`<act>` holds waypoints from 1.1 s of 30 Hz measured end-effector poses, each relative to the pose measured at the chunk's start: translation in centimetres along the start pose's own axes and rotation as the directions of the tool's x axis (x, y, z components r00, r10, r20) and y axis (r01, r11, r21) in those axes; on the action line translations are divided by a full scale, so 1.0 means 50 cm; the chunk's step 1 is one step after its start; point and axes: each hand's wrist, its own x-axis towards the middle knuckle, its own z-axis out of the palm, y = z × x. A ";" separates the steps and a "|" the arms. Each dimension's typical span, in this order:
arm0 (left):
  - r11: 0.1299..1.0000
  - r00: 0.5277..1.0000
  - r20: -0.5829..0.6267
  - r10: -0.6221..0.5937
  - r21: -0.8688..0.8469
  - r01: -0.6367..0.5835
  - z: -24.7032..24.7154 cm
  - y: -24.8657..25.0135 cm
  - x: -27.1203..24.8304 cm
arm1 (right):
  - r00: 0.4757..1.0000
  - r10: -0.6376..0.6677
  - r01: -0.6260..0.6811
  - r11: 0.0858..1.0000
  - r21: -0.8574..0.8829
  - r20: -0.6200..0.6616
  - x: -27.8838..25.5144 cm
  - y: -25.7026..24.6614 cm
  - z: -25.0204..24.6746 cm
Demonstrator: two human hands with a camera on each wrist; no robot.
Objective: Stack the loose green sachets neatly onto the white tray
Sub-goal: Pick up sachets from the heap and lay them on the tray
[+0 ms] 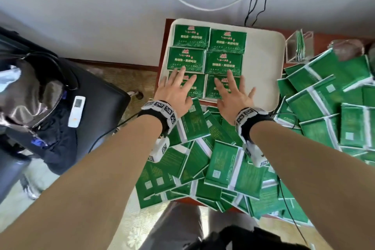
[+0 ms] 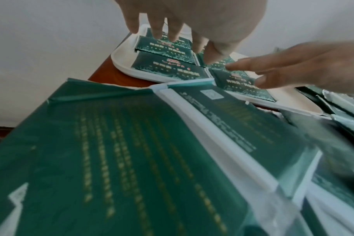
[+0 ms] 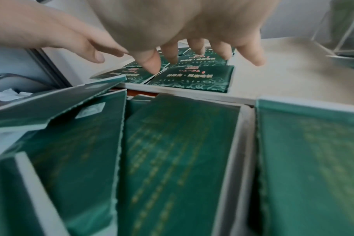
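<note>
A white tray [image 1: 263, 63] lies at the back of the table, with green sachets [image 1: 191, 36] laid face up in two columns on its left half. Its right half is bare. My left hand [image 1: 176, 91] is spread over the near-left sachet [image 1: 197, 87]. My right hand [image 1: 231, 91] is spread over the near-right sachet [image 1: 210, 91]. Neither hand holds anything, and I cannot tell whether the fingers touch the sachets. Loose green sachets [image 1: 219, 160] are heaped under my wrists. The wrist views show the left hand [image 2: 182, 28] and right hand [image 3: 192, 47] above the tray [image 2: 123, 63] [image 3: 283, 76].
More loose sachets [image 1: 324, 103] pile up on the right of the red-brown table [image 1: 164, 46]. A clear box [image 1: 299, 46] with a few sachets stands behind them. A black seat at the left carries a white remote [image 1: 76, 113]. Cables [image 1: 251, 6] hang on the wall behind.
</note>
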 end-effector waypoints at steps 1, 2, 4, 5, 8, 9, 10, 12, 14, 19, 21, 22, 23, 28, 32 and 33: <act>1.000 1.000 0.001 -0.002 -0.018 0.002 0.003 0.001 -0.003 | 1.000 0.015 -0.015 1.000 0.014 0.005 -0.003 -0.001 0.003; 0.999 1.000 0.019 0.000 -0.032 0.000 0.008 0.001 -0.002 | 1.000 0.020 -0.020 0.999 0.028 0.009 -0.003 -0.002 0.007; 0.999 0.997 0.071 0.017 -0.041 -0.014 0.022 -0.001 0.001 | 1.000 0.014 -0.015 0.999 0.052 0.010 0.001 -0.005 0.018; 0.999 0.996 0.089 0.028 -0.036 -0.024 0.030 -0.002 0.002 | 1.000 0.009 -0.009 0.998 0.058 0.005 0.003 -0.007 0.023; 0.998 0.995 0.085 0.048 -0.032 -0.045 0.051 -0.013 0.005 | 1.000 0.000 0.002 0.998 0.060 -0.022 0.008 -0.013 0.036; 0.998 0.996 0.069 0.052 -0.032 -0.050 0.057 -0.019 0.005 | 1.000 -0.001 0.002 0.998 0.055 -0.025 0.010 -0.015 0.039; 0.998 0.997 0.053 0.055 -0.027 -0.053 0.061 -0.024 0.004 | 1.000 -0.004 0.005 0.999 0.048 -0.026 0.010 -0.017 0.042; 0.999 0.998 0.028 0.050 -0.012 -0.050 0.065 -0.033 0.000 | 1.000 -0.019 0.020 0.999 0.034 -0.025 0.009 -0.024 0.045; 0.999 0.999 0.022 0.038 -0.019 -0.038 0.066 -0.038 -0.004 | 0.999 -0.027 0.028 0.999 0.043 -0.030 0.007 -0.029 0.047; 0.999 0.999 0.013 0.038 -0.026 -0.037 0.065 -0.038 -0.001 | 1.000 -0.009 0.009 0.999 0.048 -0.012 0.008 -0.033 0.042; 0.999 0.999 0.016 0.036 -0.008 -0.036 0.059 -0.034 -0.002 | 1.000 -0.001 0.001 0.999 0.040 -0.010 0.000 -0.031 0.032; 0.999 0.999 0.019 0.038 0.005 -0.038 0.054 -0.029 -0.005 | 1.000 0.004 -0.003 0.999 0.043 -0.020 -0.008 -0.029 0.026; 0.999 0.999 0.017 0.047 0.012 -0.047 0.045 -0.021 -0.007 | 0.999 0.008 -0.006 0.999 0.048 -0.034 -0.020 -0.025 0.017; 0.979 0.986 -0.010 0.169 0.115 -0.167 -0.037 0.107 0.002 | 0.986 0.073 -0.061 0.994 0.086 -0.149 -0.121 0.059 -0.044; 0.942 0.946 -0.062 0.317 0.133 -0.307 -0.112 0.308 0.019 | 0.940 0.252 -0.211 0.959 0.191 -0.230 -0.227 0.200 -0.084; 0.924 0.926 -0.083 0.370 0.133 -0.357 -0.128 0.374 0.021 | 0.917 0.306 -0.256 0.944 0.207 -0.258 -0.266 0.249 -0.088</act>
